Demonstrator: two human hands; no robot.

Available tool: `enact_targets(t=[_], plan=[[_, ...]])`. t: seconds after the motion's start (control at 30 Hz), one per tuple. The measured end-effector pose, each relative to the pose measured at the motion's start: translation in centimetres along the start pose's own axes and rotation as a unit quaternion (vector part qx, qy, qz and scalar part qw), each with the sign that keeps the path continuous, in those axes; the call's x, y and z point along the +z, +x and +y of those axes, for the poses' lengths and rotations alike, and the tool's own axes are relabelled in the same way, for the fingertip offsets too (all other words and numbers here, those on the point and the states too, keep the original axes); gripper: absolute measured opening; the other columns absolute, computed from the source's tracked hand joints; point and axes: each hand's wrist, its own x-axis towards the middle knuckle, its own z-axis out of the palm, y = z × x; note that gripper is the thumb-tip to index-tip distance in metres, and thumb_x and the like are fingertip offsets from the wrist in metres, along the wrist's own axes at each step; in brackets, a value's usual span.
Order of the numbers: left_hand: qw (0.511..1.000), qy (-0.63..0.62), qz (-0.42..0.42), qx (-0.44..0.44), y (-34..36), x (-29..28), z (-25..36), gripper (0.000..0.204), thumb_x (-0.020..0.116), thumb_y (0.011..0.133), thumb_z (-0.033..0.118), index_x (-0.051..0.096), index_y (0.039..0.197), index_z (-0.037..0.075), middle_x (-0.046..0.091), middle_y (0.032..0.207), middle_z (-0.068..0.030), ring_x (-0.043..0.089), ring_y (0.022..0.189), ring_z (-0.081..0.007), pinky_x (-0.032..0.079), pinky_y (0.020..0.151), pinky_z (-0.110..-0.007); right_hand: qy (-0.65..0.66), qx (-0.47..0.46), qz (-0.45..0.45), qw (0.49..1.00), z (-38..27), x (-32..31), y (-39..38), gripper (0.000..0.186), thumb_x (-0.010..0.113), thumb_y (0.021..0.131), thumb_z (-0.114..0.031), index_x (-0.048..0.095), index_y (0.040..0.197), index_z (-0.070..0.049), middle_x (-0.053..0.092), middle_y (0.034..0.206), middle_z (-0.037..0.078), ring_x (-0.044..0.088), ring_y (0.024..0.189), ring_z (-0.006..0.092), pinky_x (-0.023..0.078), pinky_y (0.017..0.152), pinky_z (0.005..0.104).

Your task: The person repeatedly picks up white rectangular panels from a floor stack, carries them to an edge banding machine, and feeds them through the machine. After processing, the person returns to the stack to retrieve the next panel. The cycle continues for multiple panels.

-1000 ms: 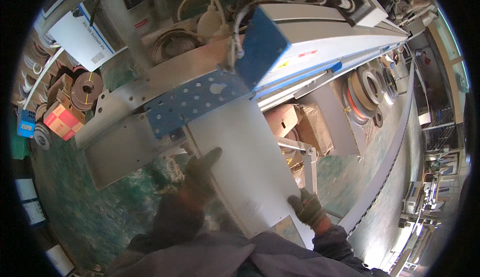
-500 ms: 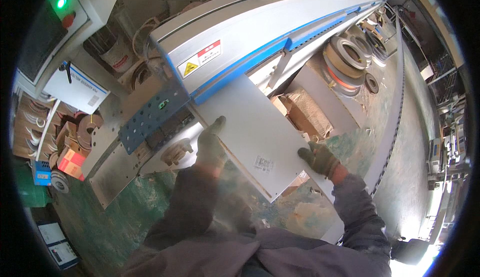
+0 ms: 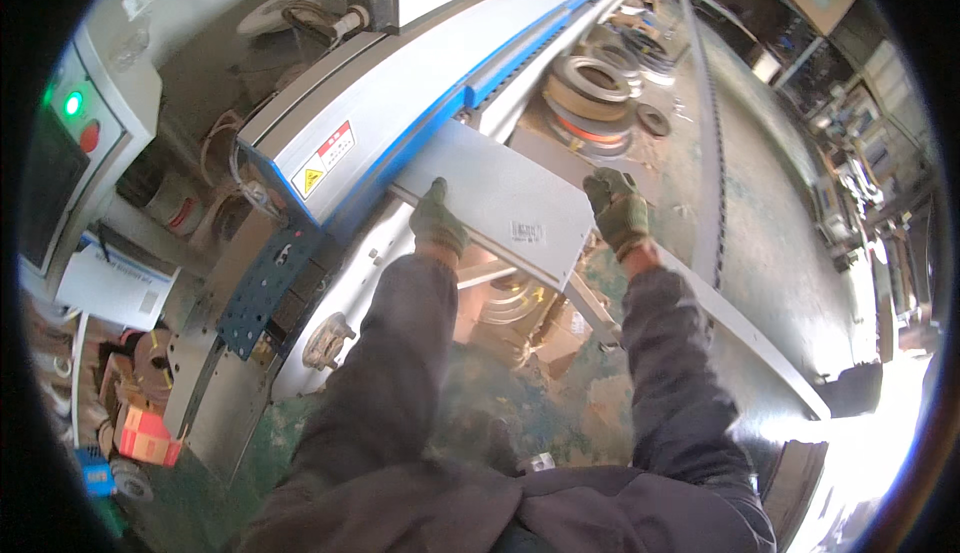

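Observation:
A flat light-grey board [image 3: 500, 188] with a small printed label near its near right corner lies level between my hands. Its far left edge runs in along the blue rail of a long machine [image 3: 400, 103]. My left hand [image 3: 438, 221], in a green work glove, grips the board's near edge with the thumb on top; the fingers below are hidden. My right hand [image 3: 618, 211], gloved alike, is closed at the board's right end, its fingers bent over the edge.
Rolls of edge banding [image 3: 590, 88] are stacked on the floor beyond the board. A long pale rail [image 3: 740, 338] passes right of my right arm. At left stand a control box with a green light [image 3: 73, 104], a perforated dark plate [image 3: 262, 298] and an orange-red carton [image 3: 148, 437].
The board has moved forward along the machine, both hands going with it and arms reaching farther out. My view has shifted too, uncovering rolls and a support bar below the board.

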Motion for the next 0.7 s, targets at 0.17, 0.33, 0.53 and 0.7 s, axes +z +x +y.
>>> enact_targets(t=[0.17,0.33,0.53,0.7], plan=[[0.994,0.088,-0.036,-0.056,1.3,2.1,-0.6,0.055,0.068,0.098,0.043,0.058,0.135,0.003,0.065,0.127,-0.0154,0.063,0.112,-0.0296,0.051,0.094,-0.047,0.161,0.090,-0.139,0.973,-11.4,-4.8,-13.8,0.013,0.065,0.095,-0.007,0.071,0.106,-0.005,0.070,0.101,0.011,0.068,0.091,0.0233,0.054,0.077,0.0374],[0.939,0.232,-0.183,-0.175,-4.8,0.1,-2.6,0.029,0.059,0.102,0.029,0.063,0.119,0.006,0.066,0.107,-0.0069,0.064,0.094,-0.0209,0.053,0.083,-0.036,0.075,0.116,-0.265,0.954,-15.7,-6.0,-32.4,0.018,0.069,0.095,-0.026,0.074,0.102,-0.009,0.072,0.092,0.013,0.071,0.087,0.0279,0.055,0.070,0.0397],[0.851,0.315,-0.174,-0.383,-17.9,-19.2,-3.8,0.018,0.062,0.100,0.021,0.069,0.113,0.011,0.070,0.097,-0.0024,0.067,0.090,-0.0275,0.056,0.082,-0.036,0.135,0.288,-0.294,0.901,-20.6,-4.0,-38.7,0.020,0.069,0.095,-0.027,0.074,0.102,-0.009,0.072,0.094,0.013,0.071,0.088,0.0284,0.055,0.072,0.0398],[0.825,0.309,-0.179,-0.437,-22.0,-23.5,-1.2,0.018,0.062,0.100,0.021,0.069,0.113,0.011,0.070,0.097,-0.0030,0.067,0.090,-0.0275,0.056,0.082,-0.036,0.135,0.353,-0.287,0.880,-21.8,-3.0,-38.7,0.021,0.069,0.094,-0.027,0.075,0.103,-0.009,0.072,0.095,0.014,0.071,0.090,0.0288,0.055,0.073,0.0399]])
